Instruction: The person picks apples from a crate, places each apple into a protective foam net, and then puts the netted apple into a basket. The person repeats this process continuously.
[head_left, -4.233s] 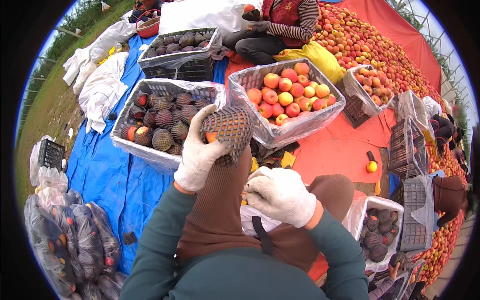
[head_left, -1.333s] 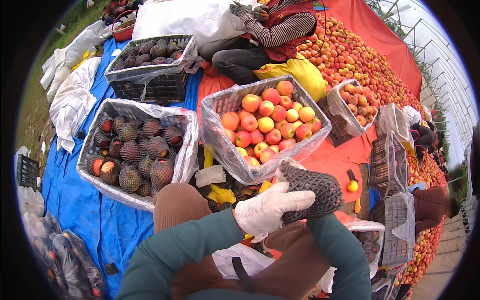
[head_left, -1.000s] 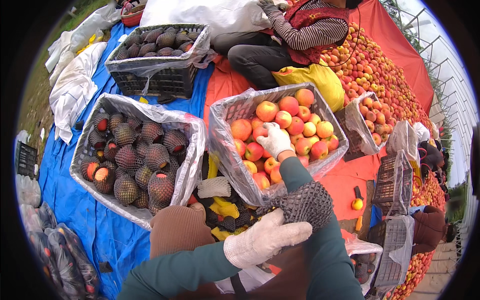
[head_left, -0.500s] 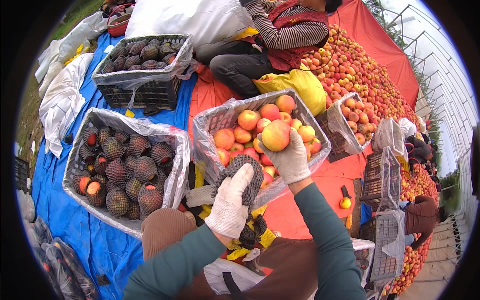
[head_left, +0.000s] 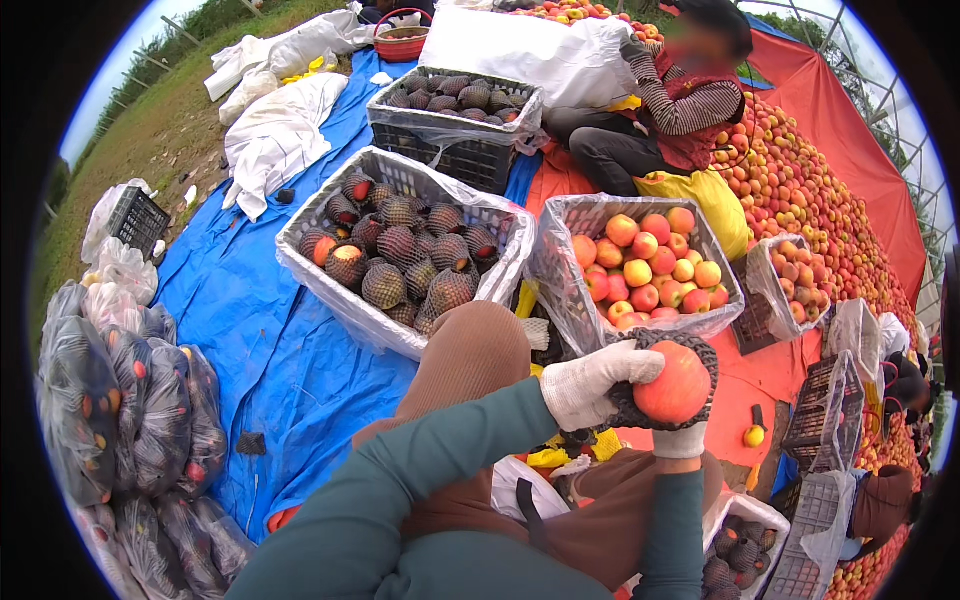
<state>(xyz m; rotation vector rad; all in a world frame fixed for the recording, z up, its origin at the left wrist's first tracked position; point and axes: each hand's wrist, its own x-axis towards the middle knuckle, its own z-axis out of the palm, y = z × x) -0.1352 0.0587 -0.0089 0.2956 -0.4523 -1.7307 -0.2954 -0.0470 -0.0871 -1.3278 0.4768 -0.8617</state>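
Note:
A red apple [head_left: 672,385] sits partly inside a dark foam net sleeve [head_left: 632,408] above my lap, its top showing bare. My left hand [head_left: 598,384], in a white knit glove, grips the sleeve at the apple's left side, thumb against the fruit. From below, my gloved right hand [head_left: 682,441] supports the apple and sleeve; its fingers are mostly hidden behind them. Beyond stands a plastic-lined crate [head_left: 728,312] of bare apples. Left of it, another lined crate [head_left: 300,262] holds apples in dark net sleeves.
Farther back is a third crate [head_left: 385,118] of sleeved apples. A person [head_left: 690,110] sits beside a large apple heap [head_left: 810,190]. Filled plastic bags [head_left: 165,420] lie on the blue tarp [head_left: 290,440] at left. Stacked crates [head_left: 822,415] stand at right.
My right hand has brought the apple from over the crate back toward me. The sleeve in my left hand now surrounds part of it. The view has swung left.

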